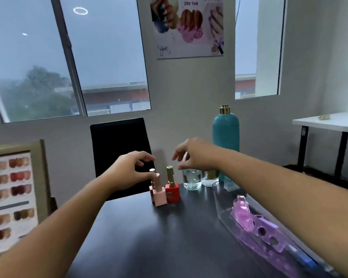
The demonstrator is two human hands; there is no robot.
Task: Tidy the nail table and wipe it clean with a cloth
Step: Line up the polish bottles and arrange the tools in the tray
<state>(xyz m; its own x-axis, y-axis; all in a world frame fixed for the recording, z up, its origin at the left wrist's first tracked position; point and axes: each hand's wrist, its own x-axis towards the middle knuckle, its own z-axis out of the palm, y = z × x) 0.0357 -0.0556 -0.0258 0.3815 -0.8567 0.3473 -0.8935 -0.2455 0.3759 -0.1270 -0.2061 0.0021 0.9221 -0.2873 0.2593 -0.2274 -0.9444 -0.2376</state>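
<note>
Left hand point(129, 169) curled at upright pink bottle point(159, 195) cap, nearer it; grip unclear. Right hand point(191, 155) over jar point(191, 179), pinch unclear. Red bottle point(172, 189) between.

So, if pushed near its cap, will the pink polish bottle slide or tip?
The pink polish bottle probably tips: it is tall on a small square base. Falling rightward, it would likely hit the red bottle close beside it. It looks rigid, perhaps glass, so it might crack.
</note>
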